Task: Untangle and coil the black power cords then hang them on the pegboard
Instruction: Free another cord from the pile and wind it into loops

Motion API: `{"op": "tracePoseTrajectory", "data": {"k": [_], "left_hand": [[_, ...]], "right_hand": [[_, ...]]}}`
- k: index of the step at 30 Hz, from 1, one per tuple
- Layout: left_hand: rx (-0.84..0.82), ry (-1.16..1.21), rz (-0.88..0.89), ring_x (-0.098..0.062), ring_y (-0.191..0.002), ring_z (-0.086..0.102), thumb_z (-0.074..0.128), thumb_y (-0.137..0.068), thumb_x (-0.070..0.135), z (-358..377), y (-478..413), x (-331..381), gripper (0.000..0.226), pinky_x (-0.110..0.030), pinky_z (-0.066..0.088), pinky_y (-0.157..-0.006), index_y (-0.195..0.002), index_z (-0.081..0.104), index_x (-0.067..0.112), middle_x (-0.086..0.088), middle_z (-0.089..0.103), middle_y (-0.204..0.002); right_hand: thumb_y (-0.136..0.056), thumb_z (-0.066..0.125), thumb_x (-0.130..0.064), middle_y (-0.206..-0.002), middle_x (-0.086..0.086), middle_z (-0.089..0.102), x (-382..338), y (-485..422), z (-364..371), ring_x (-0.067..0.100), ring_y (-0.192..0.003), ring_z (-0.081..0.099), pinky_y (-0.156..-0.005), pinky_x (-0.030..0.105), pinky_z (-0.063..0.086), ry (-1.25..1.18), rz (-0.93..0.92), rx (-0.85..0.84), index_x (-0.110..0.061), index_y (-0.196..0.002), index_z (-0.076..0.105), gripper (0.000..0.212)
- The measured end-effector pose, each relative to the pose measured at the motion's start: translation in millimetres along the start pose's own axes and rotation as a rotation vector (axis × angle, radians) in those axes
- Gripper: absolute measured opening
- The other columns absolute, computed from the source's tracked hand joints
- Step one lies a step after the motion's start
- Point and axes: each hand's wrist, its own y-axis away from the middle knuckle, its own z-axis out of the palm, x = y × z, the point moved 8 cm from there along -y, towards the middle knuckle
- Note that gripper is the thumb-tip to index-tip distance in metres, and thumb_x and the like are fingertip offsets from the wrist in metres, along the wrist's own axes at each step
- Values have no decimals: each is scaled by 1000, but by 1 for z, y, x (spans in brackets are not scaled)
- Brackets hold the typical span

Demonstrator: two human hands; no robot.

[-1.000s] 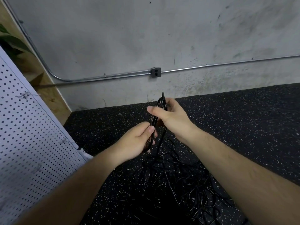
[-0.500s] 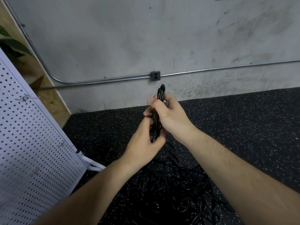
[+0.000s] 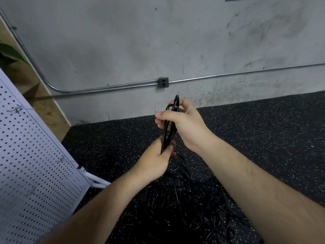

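Observation:
A narrow coil of black power cord (image 3: 169, 127) stands upright between my two hands. My right hand (image 3: 184, 124) grips its upper part, fingers and thumb curled round the loops. My left hand (image 3: 158, 157) holds the lower end of the coil from below. A strand runs down from the coil into a tangled heap of black cords (image 3: 190, 205) on the floor between my forearms. The white pegboard (image 3: 29, 164) leans at the left, with thin wire hooks (image 3: 16, 109) sticking out of it.
Speckled black rubber flooring (image 3: 263, 138) covers the ground up to a grey concrete wall. A metal conduit with an outlet box (image 3: 163, 82) runs along the wall. The pegboard's white foot (image 3: 98, 182) juts onto the floor. Plywood and a plant leaf show at the far left.
My left hand has turned and closed on the coil's lower end. The view has tilted slightly, and the coil sits a little lower in the picture.

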Motion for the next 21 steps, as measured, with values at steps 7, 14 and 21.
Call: {"op": "tracePoseTrajectory", "data": {"k": [7,14,21], "left_hand": [[11,98,-35,-18,-53,64,64,-97,37,-2,3,2,26,-37,58,-58,-87,59,14,-2,65,-60],[-77,-121,2,-12,-44,45,54,-98,53,7,1,1,46,-32,40,-50,-68,44,20,3,48,-54],[14,-197,9,-9,-43,32,56,-98,54,8,1,7,54,-31,26,-48,-59,40,21,12,37,-43]], "right_hand": [[-86,72,4,-80,11,69,10,1,4,23,-67,70,-72,39,63,-206,130,15,-7,-121,56,40],[-77,79,-54,-90,4,47,4,2,-2,11,-51,45,-57,31,47,117,289,-1,-22,-122,57,60],[-80,83,-43,-65,0,48,5,1,-8,12,-44,42,-54,33,46,319,136,96,-19,-85,50,42]]}}
